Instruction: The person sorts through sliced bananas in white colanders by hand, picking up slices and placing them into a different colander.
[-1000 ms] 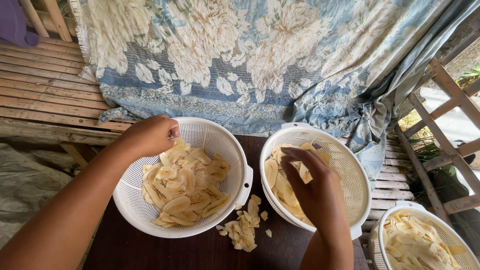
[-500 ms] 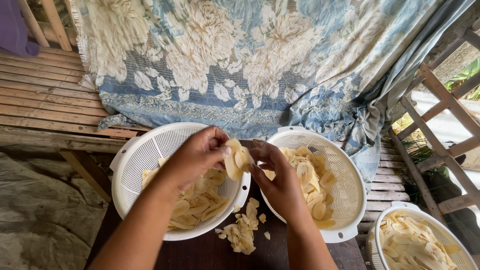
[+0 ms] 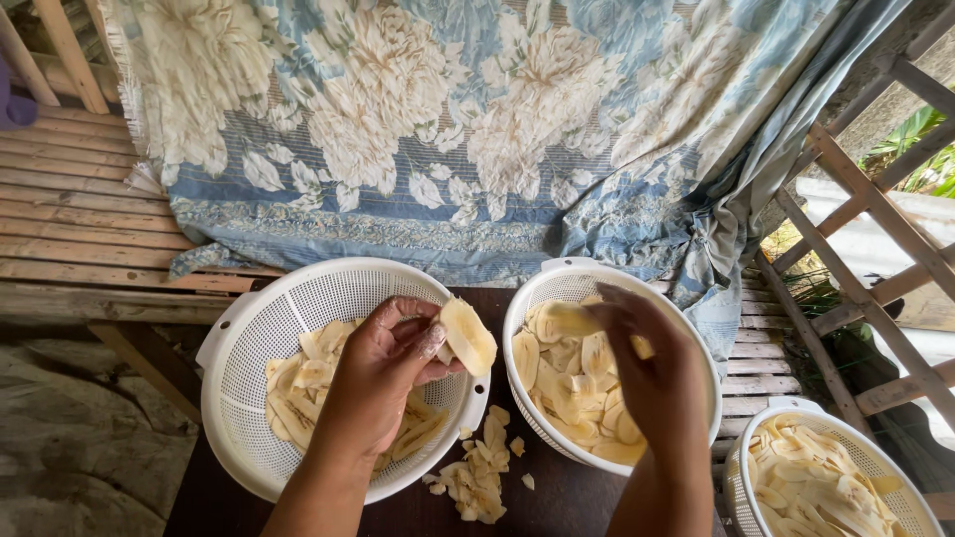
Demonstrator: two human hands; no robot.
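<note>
The left hand [image 3: 383,368] pinches a yellow banana slice [image 3: 468,336] above the white basket [image 3: 239,338] under it. The right hand [image 3: 657,373] holds another slice [image 3: 569,318] over the second basket [image 3: 557,283] below.

Your hands are parting after meeting over the gap between the 2 colanders. Your left hand [image 3: 383,373] is keeping 1 pale slice [image 3: 468,336] pinched above the left colander [image 3: 239,398], while your right hand [image 3: 657,373] is carrying another slice [image 3: 567,318] over the middle colander [image 3: 557,283].
</note>
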